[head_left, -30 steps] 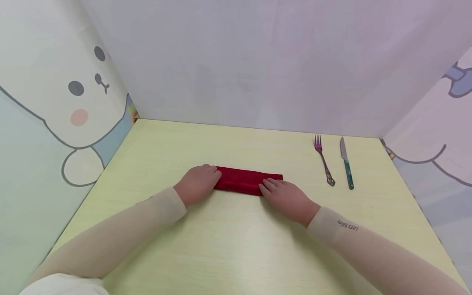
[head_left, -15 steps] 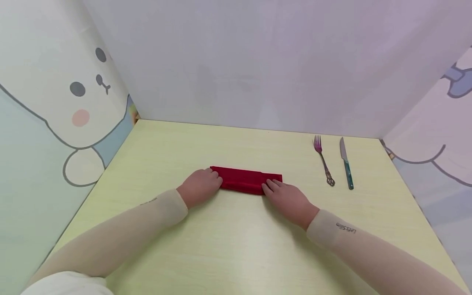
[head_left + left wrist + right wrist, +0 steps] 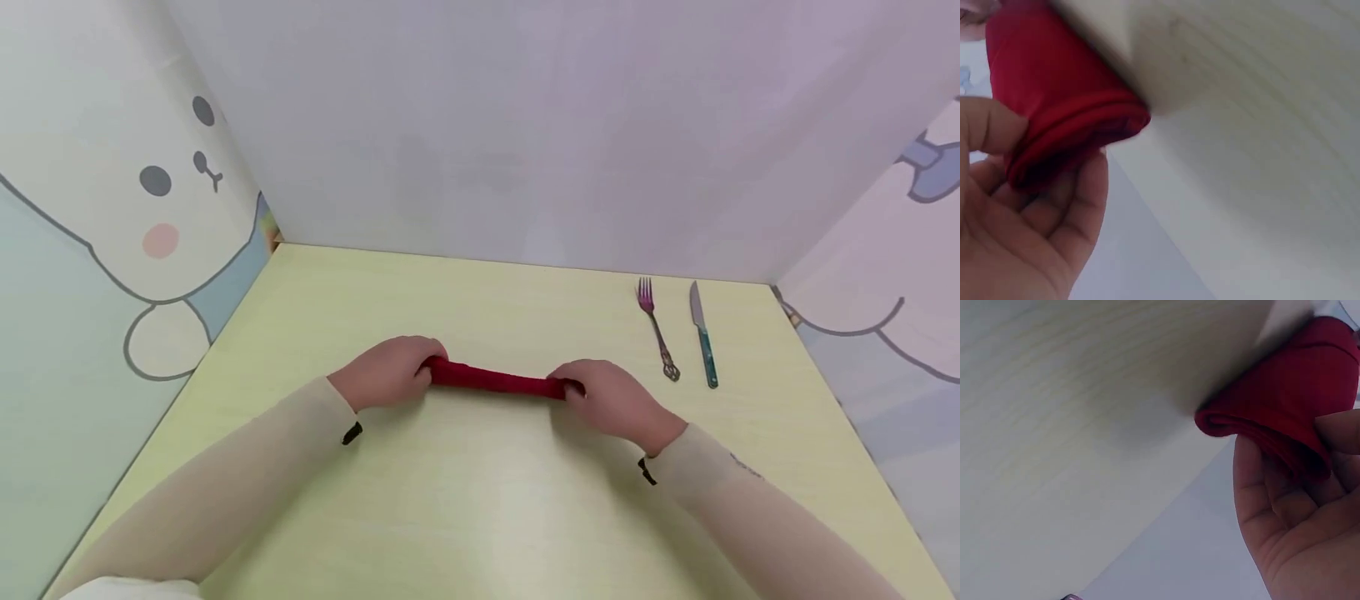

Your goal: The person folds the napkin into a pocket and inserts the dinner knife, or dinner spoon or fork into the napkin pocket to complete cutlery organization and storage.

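A folded red cloth (image 3: 495,381) stretches between both hands over the middle of the table, seen nearly edge-on in the head view. My left hand (image 3: 393,371) grips its left end; in the left wrist view the thumb lies on one face of the cloth (image 3: 1054,69) and the fingers curl behind it. At the other end my right hand (image 3: 611,400) pinches the cloth the same way. The right wrist view shows the layered folds of the cloth (image 3: 1285,394), with the thumb on one side and the fingers beneath.
A fork (image 3: 657,329) with an ornate handle lies at the right rear of the pale wooden table (image 3: 465,517). To its right is a knife (image 3: 703,333) with a teal handle. Pale curtains (image 3: 480,133) with cartoon figures stand behind and beside the table.
Earlier both hands rested on the flat-lying folded cloth. Now they grip its ends from either side, and the cloth has tipped up so that a narrower strip shows.
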